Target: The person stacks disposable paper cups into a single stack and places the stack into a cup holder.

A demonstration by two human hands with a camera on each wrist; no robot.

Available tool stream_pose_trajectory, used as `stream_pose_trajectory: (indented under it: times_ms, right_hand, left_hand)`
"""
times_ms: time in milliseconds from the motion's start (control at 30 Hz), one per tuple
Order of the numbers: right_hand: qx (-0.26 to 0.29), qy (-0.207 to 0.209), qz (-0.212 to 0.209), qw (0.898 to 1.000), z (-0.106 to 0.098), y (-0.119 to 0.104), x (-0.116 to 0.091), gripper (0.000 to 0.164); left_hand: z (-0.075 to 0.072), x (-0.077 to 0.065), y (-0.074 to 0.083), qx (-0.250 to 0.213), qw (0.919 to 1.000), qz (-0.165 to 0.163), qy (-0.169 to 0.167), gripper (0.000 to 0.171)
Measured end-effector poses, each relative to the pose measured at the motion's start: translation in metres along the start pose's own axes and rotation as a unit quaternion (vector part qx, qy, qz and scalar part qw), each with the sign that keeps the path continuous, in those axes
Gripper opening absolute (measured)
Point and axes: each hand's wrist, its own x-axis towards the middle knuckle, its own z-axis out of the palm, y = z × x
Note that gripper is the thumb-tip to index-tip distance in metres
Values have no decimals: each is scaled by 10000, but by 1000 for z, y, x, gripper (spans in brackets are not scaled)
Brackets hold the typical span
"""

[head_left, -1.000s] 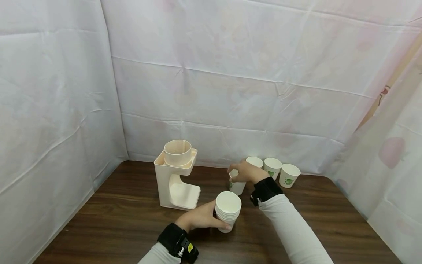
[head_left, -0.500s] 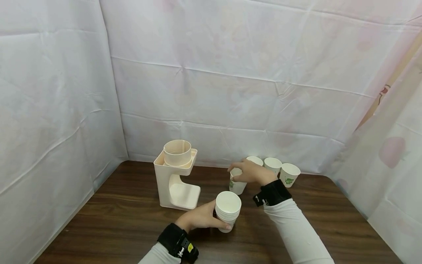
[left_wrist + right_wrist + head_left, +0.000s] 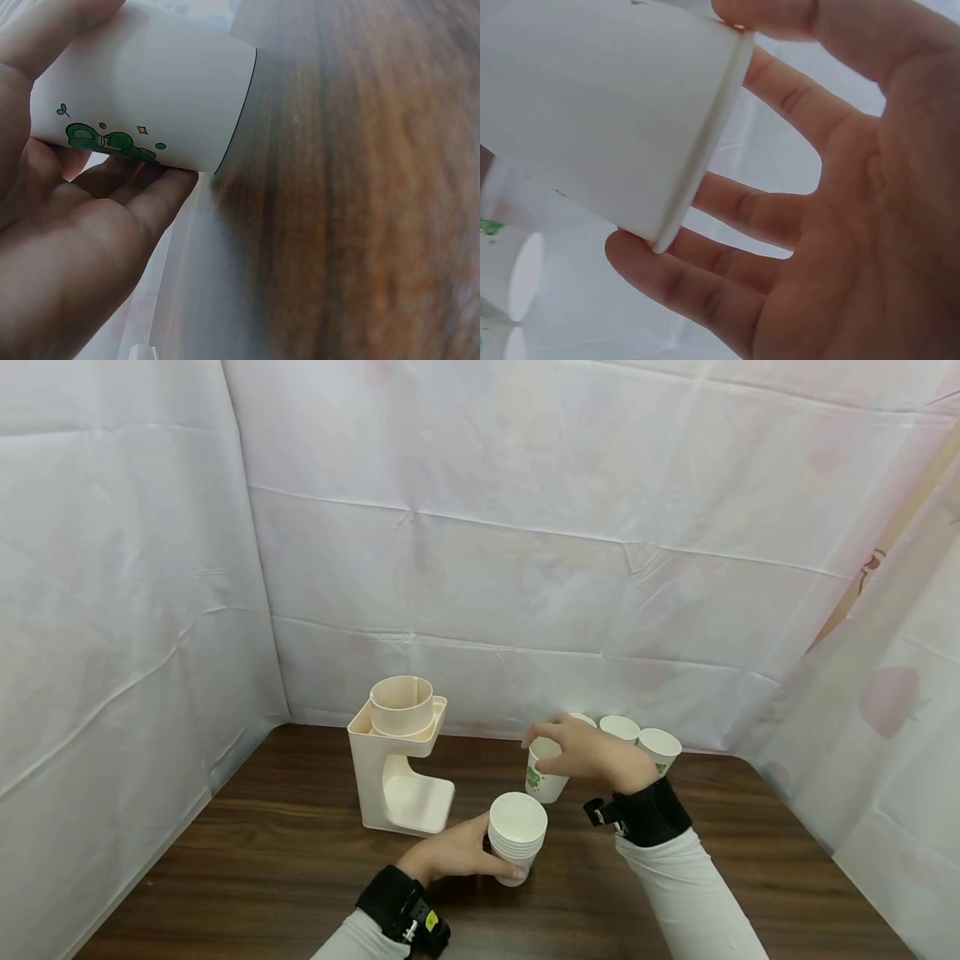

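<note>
A stack of white paper cups (image 3: 517, 831) stands near the table's front, and my left hand (image 3: 456, 852) grips it from the left. Its lower side carries a green print in the left wrist view, where my thumb and fingers curve round the lowest cup (image 3: 165, 82). Farther back, my right hand (image 3: 592, 752) holds a single paper cup (image 3: 546, 783) by the rim from above. The right wrist view has thumb and fingertips around that cup's rim (image 3: 705, 142), its base out of sight. My right hand partly hides the cups behind it.
A cream plastic stand (image 3: 371, 777) with an open round tube (image 3: 402, 706) on top is left of the stack. Behind my right hand stand paper cups in a row, including a middle cup (image 3: 619, 727) and a right-hand cup (image 3: 660, 745). White curtains (image 3: 510, 568) surround the dark wooden table (image 3: 262, 860).
My right hand and forearm have shifted slightly right, the held cup moving a little with them. The hand now covers more of the rear cups. My left hand keeps the stack in place.
</note>
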Motion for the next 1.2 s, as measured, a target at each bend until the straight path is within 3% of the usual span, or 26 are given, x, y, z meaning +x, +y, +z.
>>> stream_pose_trajectory:
  times_ms: [200, 433, 667, 833, 1200]
  right_hand:
    - [-45, 298, -104, 9995, -12, -23, -19, 29]
    - [-428, 828, -628, 9937, -22, -47, -41, 29]
    - [-461, 1097, -1028, 9876, -23, -57, -50, 26]
    - [-346, 930, -1255, 9871, -20, -62, -53, 25]
    - [-193, 527, -1190, 9913, -14, -70, -56, 24]
  left_hand:
    - [0, -1, 0, 4, 10000, -65, 45, 76]
    - [0, 0, 0, -41, 9999, 79, -74, 73]
    - [0, 1, 0, -84, 9998, 103, -115, 71]
    - [0, 0, 0, -20, 9999, 48, -97, 68]
    - [-1, 1, -1, 2, 9999, 54, -148, 68]
